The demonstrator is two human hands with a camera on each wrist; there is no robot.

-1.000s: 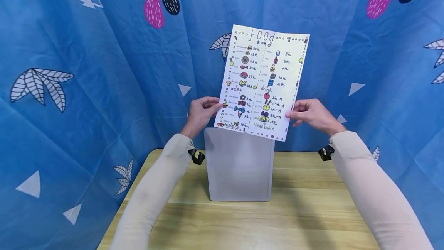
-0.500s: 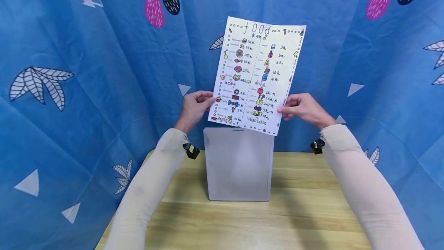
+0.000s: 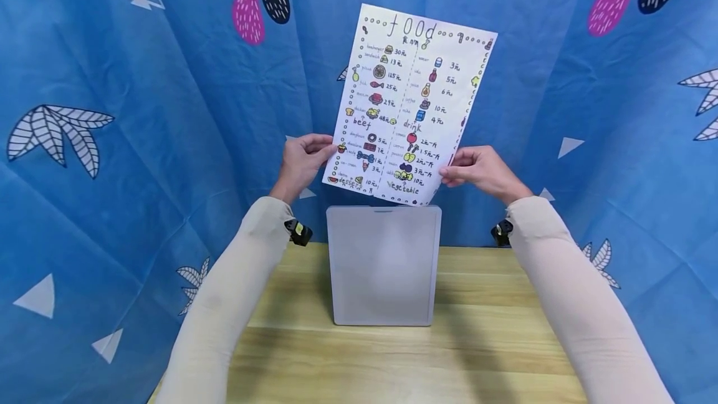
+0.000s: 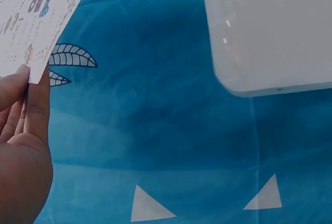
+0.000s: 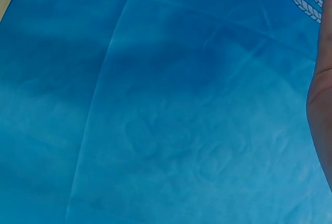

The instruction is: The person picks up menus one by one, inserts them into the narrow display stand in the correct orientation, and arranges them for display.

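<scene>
Nearest the camera, a wooden table (image 3: 392,354) is seen, with two cream sleeves (image 3: 224,304) reaching forward over it. A grey board (image 3: 384,265) stands upright at the far part of the table, its top edge just below the sheet that is held above it; in the left wrist view one rounded corner of the board (image 4: 270,32) shows against the cloth.

Beyond and above the board, a sheet (image 3: 408,105) is held up in the air, tilted a little to the right, its drawn side toward the camera (the heading reads "food", with priced items in two columns). Its lower left edge is pinched by the left hand (image 3: 300,161), thumb in front and fingers behind, which the left wrist view confirms: the sheet (image 4: 41,16) is gripped at its corner between thumb and fingers (image 4: 21,105). Its lower right edge is pinched in the same way by the right hand (image 3: 477,170); in the right wrist view only a sliver of that hand (image 5: 320,105) is visible, and nothing of the sheet.

Farthest back, a blue cloth (image 3: 140,142) with leaf and triangle prints is hung all round.

The step in hand is judged to be the holding of the sheet clear above the board. Any next move would call for both pinches to be kept even, so that the thin paper is not buckled or twisted.
</scene>
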